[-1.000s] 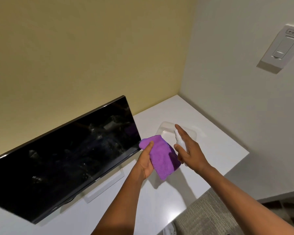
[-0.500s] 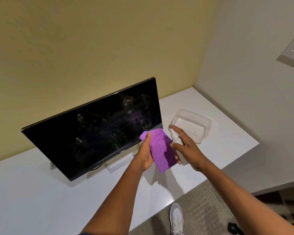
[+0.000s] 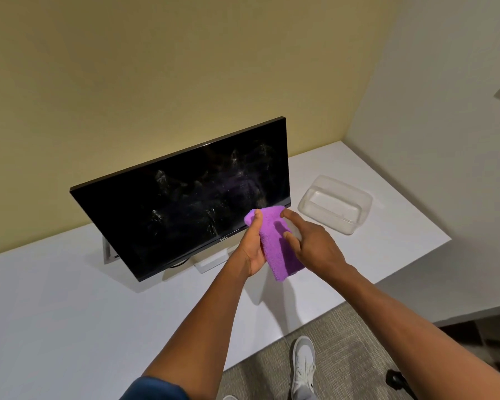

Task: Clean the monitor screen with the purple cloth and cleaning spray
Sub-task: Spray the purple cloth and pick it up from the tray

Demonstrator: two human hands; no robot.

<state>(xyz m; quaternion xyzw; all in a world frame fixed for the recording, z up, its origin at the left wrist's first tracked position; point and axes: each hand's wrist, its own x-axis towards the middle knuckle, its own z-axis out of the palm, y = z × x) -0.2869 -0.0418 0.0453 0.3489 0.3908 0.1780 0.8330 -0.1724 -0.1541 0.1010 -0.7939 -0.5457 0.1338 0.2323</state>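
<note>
Before smeared glossy monitor (image 3: 191, 197), left hand (image 3: 253, 246) gripping folded fuzzy purple cloth (image 3: 274, 243)

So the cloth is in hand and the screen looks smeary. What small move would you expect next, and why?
Probably lifting the purple cloth up against the monitor screen to start wiping. The left hand grips the cloth just below the screen's lower right corner, the screen shows pale smears, and the right hand is beside the cloth; whether it holds the spray is hidden.
</note>
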